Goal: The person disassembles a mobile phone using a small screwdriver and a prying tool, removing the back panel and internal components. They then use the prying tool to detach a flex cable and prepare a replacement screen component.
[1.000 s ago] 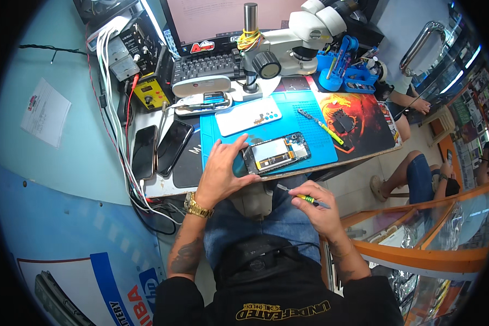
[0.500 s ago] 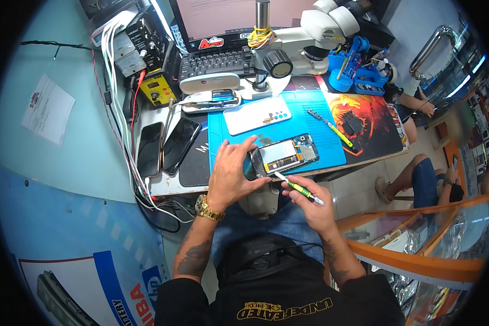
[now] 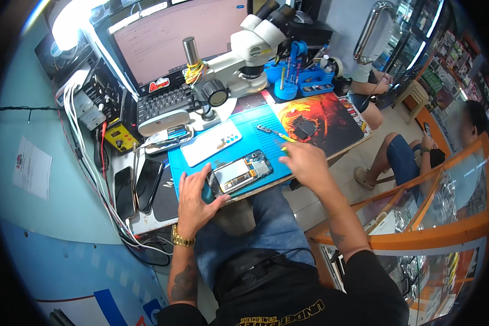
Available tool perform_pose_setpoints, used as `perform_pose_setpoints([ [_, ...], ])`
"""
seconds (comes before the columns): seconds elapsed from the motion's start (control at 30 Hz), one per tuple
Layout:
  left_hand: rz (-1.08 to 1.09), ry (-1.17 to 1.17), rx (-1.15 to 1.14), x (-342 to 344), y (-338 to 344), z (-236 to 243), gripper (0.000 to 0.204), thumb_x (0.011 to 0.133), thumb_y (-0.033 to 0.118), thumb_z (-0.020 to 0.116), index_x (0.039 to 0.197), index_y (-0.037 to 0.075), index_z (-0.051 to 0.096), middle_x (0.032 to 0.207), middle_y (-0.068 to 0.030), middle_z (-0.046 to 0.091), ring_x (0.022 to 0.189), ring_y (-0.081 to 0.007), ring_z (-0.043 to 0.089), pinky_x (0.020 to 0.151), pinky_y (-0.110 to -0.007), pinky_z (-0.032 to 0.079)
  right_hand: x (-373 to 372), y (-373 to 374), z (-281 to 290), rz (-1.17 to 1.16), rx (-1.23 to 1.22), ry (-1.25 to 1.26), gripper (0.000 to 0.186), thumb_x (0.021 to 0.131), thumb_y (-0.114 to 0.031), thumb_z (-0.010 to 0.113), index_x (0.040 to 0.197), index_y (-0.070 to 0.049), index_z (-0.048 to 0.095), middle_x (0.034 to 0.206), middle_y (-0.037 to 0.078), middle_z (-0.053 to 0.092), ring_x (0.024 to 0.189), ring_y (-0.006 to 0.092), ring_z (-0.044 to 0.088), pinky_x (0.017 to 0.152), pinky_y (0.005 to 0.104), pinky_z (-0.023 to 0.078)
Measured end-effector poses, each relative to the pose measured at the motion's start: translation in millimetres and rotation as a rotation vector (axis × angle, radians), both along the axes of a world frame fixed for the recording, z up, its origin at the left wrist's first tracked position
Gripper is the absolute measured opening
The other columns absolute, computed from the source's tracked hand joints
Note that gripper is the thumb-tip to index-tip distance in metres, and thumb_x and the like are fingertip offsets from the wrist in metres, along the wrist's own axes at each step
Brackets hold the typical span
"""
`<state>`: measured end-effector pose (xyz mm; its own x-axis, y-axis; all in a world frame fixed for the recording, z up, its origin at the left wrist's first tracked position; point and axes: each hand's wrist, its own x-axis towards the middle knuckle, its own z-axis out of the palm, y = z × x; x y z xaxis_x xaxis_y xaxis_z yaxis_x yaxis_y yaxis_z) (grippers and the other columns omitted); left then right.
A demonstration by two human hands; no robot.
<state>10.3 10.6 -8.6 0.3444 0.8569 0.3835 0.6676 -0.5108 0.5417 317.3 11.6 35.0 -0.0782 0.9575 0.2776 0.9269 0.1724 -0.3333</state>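
Note:
An opened smartphone (image 3: 239,173), its battery and circuit board bare, lies on the blue mat (image 3: 266,157). My left hand (image 3: 194,202) spans its left end, thumb and forefinger at the corners. To the right of the phone, my right hand (image 3: 308,165) is closed, with a bit of yellow-green handle showing at the fingers; most of that green-handled tool is hidden. Just beyond these fingers is a slim tool (image 3: 270,131) with a dark patterned shaft and a yellow handle. Behind the phone rests a white phone back cover (image 3: 212,142) with camera holes.
Two dark phones (image 3: 148,185) lie at the left. Behind the mat are an open case (image 3: 171,138), a keyboard (image 3: 163,106), a microscope (image 3: 250,51) and a blue tool holder (image 3: 286,87). Black parts (image 3: 304,128) sit at the right. A glass display case (image 3: 418,223) stands beside me; people sit beyond.
My right hand has left the phone's near edge and moved right and farther away, beside the yellow-handled tool. My left hand stays at the phone's left end. The whole view has turned.

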Motion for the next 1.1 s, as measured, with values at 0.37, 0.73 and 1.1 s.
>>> perform_pose_setpoints([
  [0.37, 0.086, -0.204, 0.069, -1, -2, -5, 0.061, 0.079, 0.023, 0.082, 0.133, 0.007, 0.058, 0.115, -0.0119, 0.071, 0.109, -0.0297, 0.065, 0.112, -0.054, 0.034, 21, 25, -7, -0.087, 0.068, 0.086, 0.039, 0.077, -0.03, 0.081, 0.106, -0.007, 0.072, 0.091, 0.01, 0.062, 0.089, 0.0323, 0.062, 0.079, 0.0429, 0.051],
  [0.73, 0.092, -0.16, 0.131, 2, -6, 0, 0.053, 0.08, 0.023, 0.08, 0.126, 0.006, 0.063, 0.12, -0.0135, 0.068, 0.112, -0.0332, 0.063, 0.11, -0.053, 0.037, 35, 36, -29, -0.172, 0.132, -0.048, 0.017, 0.082, -0.019, 0.076, 0.089, -0.005, 0.069, 0.087, 0.01, 0.064, 0.09, 0.0304, 0.062, 0.08, 0.0434, 0.05],
  [1.1, -0.174, 0.139, 0.254, 118, 27, 15, 0.032, 0.084, 0.023, 0.073, 0.114, 0.012, 0.069, 0.116, -0.0082, 0.066, 0.115, -0.028, 0.058, 0.109, -0.055, 0.036, 13, 4, 1, -0.051, 0.346, 0.398, 0.014, 0.086, -0.008, 0.071, 0.097, -0.001, 0.068, 0.089, 0.013, 0.066, 0.082, 0.0296, 0.065, 0.073, 0.0393, 0.05],
])
